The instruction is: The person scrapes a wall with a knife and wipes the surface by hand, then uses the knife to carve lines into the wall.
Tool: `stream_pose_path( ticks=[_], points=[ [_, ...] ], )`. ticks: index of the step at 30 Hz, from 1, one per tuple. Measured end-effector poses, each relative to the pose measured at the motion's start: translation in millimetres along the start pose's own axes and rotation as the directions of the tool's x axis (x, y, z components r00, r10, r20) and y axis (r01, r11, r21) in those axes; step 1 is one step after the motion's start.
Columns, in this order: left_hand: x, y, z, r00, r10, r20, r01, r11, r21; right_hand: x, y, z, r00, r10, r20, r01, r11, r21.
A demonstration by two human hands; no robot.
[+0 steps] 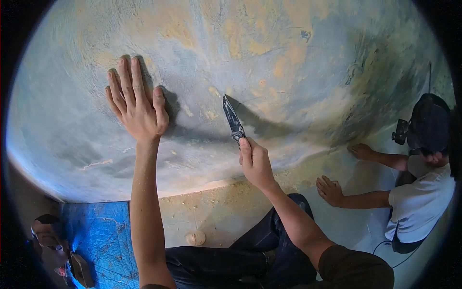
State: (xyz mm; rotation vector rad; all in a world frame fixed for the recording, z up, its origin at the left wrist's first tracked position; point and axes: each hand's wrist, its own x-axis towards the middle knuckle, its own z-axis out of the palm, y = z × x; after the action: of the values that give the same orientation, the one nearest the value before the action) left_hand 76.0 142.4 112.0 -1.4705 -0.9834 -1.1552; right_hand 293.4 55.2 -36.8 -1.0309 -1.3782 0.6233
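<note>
My left hand (pixel 139 108) lies flat with its fingers stretched out on a large curved surface (pixel 202 62), which is mottled grey, blue and ochre with flaking patches. In my right hand (pixel 255 161) is a dark folding knife (pixel 232 117), its blade out and pointing up and slightly left. My fingers are wrapped round its handle, which is mostly hidden. The blade's tip is close to the surface; whether it touches cannot be made out. Its shadow falls to the right.
At right a person in a white shirt (pixel 418 212) and dark cap sits, with both hands low near the surface. A blue sheet (pixel 98 241) lies at lower left. Crumbs and a small round lump (pixel 196 238) are on the floor before my legs (pixel 216 265).
</note>
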Motion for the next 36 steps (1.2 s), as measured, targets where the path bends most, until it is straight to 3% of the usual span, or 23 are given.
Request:
stream_pose_path(
  ticks=[8,14,36],
  points=[
    [0,1,2,1.000,0.004,-0.019,-0.004,0.999,-0.035,9,1,11,0.998,-0.058,-0.038,0.058,0.998,0.006],
    [1,0,1,0.999,0.006,-0.034,-0.007,0.999,-0.043,-1,2,0,1.000,-0.008,-0.022,0.005,0.994,-0.112],
    [0,-1,1,1.000,0.005,-0.030,-0.007,0.999,-0.048,11,-6,15,0.996,-0.068,-0.054,0.063,0.995,-0.079]
  ],
)
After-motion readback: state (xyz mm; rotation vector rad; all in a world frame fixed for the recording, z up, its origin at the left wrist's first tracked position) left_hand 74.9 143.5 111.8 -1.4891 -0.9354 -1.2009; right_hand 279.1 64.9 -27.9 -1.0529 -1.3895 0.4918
